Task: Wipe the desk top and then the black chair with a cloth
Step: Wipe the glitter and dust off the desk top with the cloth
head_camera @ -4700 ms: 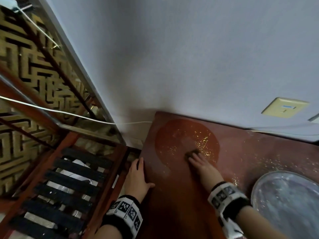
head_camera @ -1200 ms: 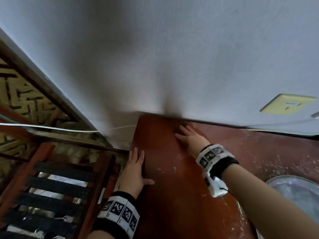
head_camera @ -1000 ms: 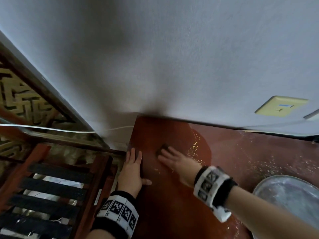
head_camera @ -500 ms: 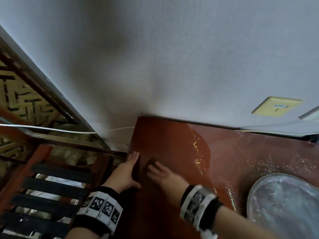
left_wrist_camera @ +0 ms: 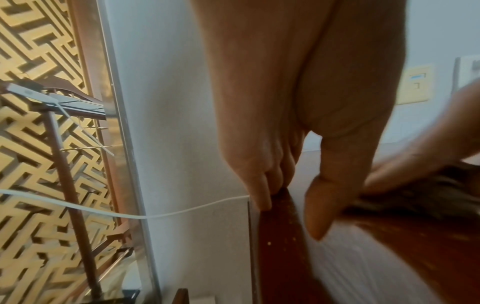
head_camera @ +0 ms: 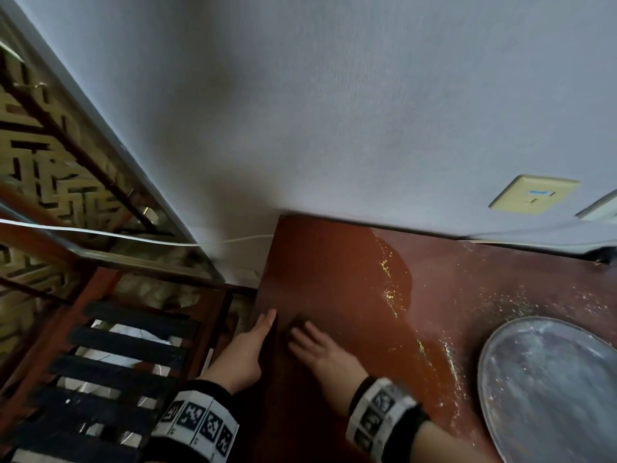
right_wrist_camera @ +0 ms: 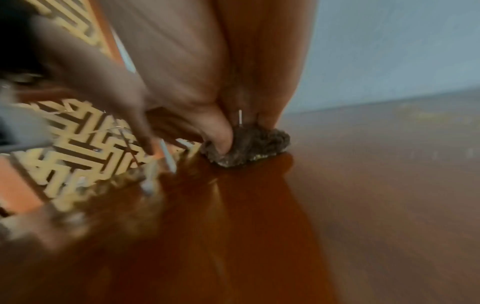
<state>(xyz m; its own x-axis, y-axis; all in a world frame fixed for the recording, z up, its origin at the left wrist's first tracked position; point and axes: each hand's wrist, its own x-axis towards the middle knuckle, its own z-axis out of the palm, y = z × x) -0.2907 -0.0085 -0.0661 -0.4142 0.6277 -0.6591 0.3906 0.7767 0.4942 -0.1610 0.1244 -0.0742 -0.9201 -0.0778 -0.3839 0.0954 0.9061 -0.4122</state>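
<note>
Right hand (head_camera: 320, 349) low in the middle of the head view, fingers laid fairly straight, pressing a dark cloth (head_camera: 296, 324) flat on the desk (head_camera: 334, 279). Cloth mostly hidden under the fingers, only a bunched dark edge poking out past the fingertips; in the right wrist view, cloth (right_wrist_camera: 249, 146) at frame centre, thumb dug into its near side, shaggy and brown-grey. Whether the fingers curl round it: cannot tell.

Left hand (head_camera: 247, 352) just left of the right one, on the desk's left edge, fingers straight and running down the side, thumb lying on the top, holding nothing. In the left wrist view, left fingers (left_wrist_camera: 259, 185) against the desk's edge, thumb above the top at centre frame.

Left part of the desk dark and glossy; right of that, a curved line of pale specks (head_camera: 390, 289) running top to bottom, duller speckled wood beyond. Round metal tray (head_camera: 547, 382) at lower right on the desk. Beige wall plate (head_camera: 534, 193) at right on the grey wall (head_camera: 334, 111). White cable (head_camera: 100, 232) crossing the left. Slatted rack (head_camera: 117, 362) at lower left, beside the desk.
</note>
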